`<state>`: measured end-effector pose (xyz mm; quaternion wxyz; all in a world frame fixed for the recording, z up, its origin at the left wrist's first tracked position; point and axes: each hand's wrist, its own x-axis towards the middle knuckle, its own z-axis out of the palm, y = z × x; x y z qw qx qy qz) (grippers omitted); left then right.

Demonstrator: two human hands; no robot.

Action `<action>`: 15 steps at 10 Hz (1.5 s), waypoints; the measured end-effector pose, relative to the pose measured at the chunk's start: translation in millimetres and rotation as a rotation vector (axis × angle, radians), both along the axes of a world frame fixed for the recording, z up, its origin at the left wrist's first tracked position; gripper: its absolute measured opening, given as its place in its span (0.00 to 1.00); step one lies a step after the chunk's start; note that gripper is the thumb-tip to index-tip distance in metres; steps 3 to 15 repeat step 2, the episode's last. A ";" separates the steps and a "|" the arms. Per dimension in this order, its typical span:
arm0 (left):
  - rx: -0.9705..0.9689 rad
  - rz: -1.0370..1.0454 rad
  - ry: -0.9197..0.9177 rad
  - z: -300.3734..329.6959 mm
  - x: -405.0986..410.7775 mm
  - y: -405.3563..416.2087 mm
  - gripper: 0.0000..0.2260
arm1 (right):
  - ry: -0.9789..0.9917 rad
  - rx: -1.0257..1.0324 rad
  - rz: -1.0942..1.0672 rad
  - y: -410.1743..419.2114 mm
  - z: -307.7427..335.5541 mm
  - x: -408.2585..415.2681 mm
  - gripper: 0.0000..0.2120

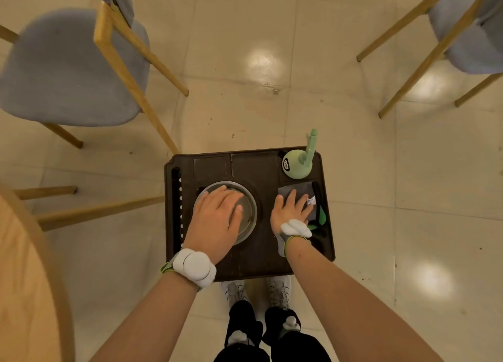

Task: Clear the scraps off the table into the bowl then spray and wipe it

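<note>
A round metal bowl (pixel 249 217) sits in a recess of a dark brown cart top (pixel 212 165). My left hand (pixel 215 220) lies over the bowl, fingers curled to its far rim and thumb dipping inside. It hides most of the bowl's inside. A folded grey cloth (pixel 306 190) lies in the cart's right compartment, and my right hand (pixel 288 210) rests flat on it with fingers spread. Just beyond the cloth, a pale green spray bottle (pixel 295 164) stands at the cart's far right corner. The round wooden table (pixel 24 266) shows only as an edge at the left. No scraps are visible.
A grey chair with wooden legs (pixel 62 70) stands far left, close to the cart and table. Another grey chair (pixel 468 34) is at the far right. Something green (pixel 322 216) pokes out under the cloth. Glossy tiled floor surrounds the cart; my feet are under its near edge.
</note>
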<state>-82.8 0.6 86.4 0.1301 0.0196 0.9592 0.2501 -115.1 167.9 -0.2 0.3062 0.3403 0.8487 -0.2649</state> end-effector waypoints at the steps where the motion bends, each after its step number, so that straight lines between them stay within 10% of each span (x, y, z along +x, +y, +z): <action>1: -0.001 -0.031 -0.020 10.4 -1.4 -3.3 0.17 | -0.034 0.007 0.047 3.6 11.3 -3.2 0.28; 15: -0.056 -0.023 -0.080 32.5 -12.7 -7.6 0.18 | -0.092 -0.047 0.193 7.0 37.9 -8.0 0.29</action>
